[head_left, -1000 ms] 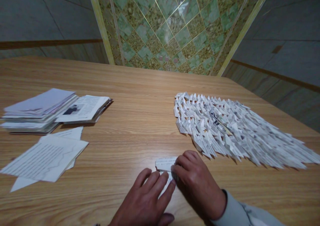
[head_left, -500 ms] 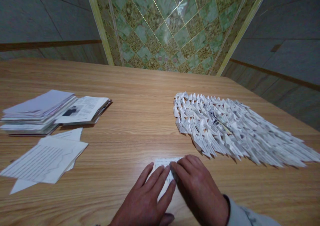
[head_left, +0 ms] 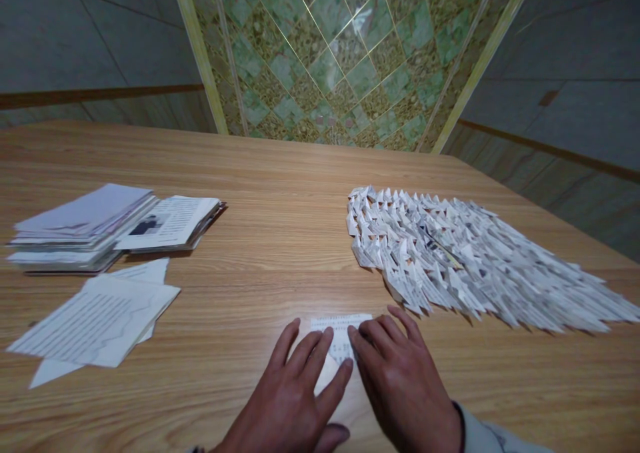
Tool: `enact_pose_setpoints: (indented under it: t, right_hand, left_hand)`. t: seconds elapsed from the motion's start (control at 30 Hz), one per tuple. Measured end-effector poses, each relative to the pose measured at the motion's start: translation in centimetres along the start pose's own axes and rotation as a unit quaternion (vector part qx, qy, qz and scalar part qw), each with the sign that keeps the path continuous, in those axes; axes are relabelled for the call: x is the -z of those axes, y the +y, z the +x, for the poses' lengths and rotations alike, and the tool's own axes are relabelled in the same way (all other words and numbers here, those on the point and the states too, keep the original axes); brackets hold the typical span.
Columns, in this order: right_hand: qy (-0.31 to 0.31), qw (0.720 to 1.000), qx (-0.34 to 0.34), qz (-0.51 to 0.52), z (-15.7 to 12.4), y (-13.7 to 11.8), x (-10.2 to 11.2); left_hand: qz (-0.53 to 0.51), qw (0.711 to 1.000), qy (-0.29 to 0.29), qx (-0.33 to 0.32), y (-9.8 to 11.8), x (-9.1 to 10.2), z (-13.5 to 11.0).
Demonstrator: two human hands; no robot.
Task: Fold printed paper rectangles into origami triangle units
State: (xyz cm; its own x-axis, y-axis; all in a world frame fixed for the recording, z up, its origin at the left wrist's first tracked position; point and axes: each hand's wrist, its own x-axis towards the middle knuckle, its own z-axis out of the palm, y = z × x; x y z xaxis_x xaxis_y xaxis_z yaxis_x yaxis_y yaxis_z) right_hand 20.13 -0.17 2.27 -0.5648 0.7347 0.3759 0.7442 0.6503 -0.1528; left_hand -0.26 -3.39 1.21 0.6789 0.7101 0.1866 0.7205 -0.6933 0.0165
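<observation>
A small printed paper slip (head_left: pixel 340 333) lies flat on the wooden table (head_left: pixel 280 239) near its front edge. My left hand (head_left: pixel 293 399) rests on the slip's left part with fingers stretched out flat. My right hand (head_left: pixel 400 379) presses on its right part, fingers also extended and lying on the paper. Both hands cover most of the slip; only its far edge and middle show. Just beyond my right hand spreads a large layer of folded paper pieces (head_left: pixel 465 259), packed in rows.
At the left stands a stack of booklets and papers (head_left: pixel 85 229) with an open printed booklet (head_left: pixel 170 223) beside it. Loose printed sheets (head_left: pixel 95 319) lie in front of the stack. A green tiled wall panel (head_left: pixel 340 53) rises behind the table.
My right hand has flattened from a curled pinch to fingers stretched over the slip. The raised fold of the slip now lies flat. My left hand barely moved.
</observation>
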Motion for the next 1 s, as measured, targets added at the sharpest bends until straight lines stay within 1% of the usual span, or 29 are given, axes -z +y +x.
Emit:
enact_pose_setpoints:
  t: [0.2, 0.27, 0.33, 0.43, 0.5, 0.63, 0.73, 0.8, 0.9, 1.0]
  right_hand:
    - [0.011, 1.0, -0.019, -0.008, -0.6, 1.2, 0.6]
    - [0.018, 1.0, -0.023, -0.008, -0.9, 1.5, 0.7]
    - [0.022, 1.0, -0.021, -0.008, -1.0, 1.7, 0.8]
    - [0.025, 1.0, -0.013, -0.011, -0.9, 1.6, 0.6]
    - [0.028, 0.999, -0.011, -0.015, -0.6, 1.4, 0.5]
    - [0.028, 0.999, -0.011, -0.043, 0.0, 1.3, 0.3]
    - [0.008, 0.997, -0.023, -0.077, 0.8, 1.4, 0.4]
    - [-0.016, 0.996, -0.033, -0.086, 1.6, 1.4, 0.7]
    - [-0.069, 0.994, -0.05, -0.069, 2.9, 1.4, 1.3]
    - [-0.117, 0.991, -0.06, -0.027, 3.8, 1.5, 1.7]
  left_hand:
    - [-0.027, 0.999, -0.003, 0.024, 0.1, -0.6, -0.4]
    - [-0.042, 0.999, 0.012, 0.03, 0.0, -0.5, -0.3]
    - [-0.073, 0.996, 0.036, 0.038, -0.2, 0.1, 0.0]
    - [-0.146, 0.985, 0.059, 0.071, -1.0, 1.2, 0.7]
    - [-0.177, 0.978, 0.068, 0.093, -1.6, 1.7, 1.2]
    - [-0.164, 0.973, 0.08, 0.14, -3.0, 1.6, 2.3]
    - [-0.157, 0.968, 0.067, 0.184, -3.6, 1.3, 3.1]
    - [-0.163, 0.965, 0.051, 0.199, -3.7, 1.4, 3.5]
    - [-0.168, 0.964, 0.032, 0.203, -3.7, 1.8, 3.8]
    - [-0.17, 0.963, 0.014, 0.208, -3.6, 2.1, 3.7]
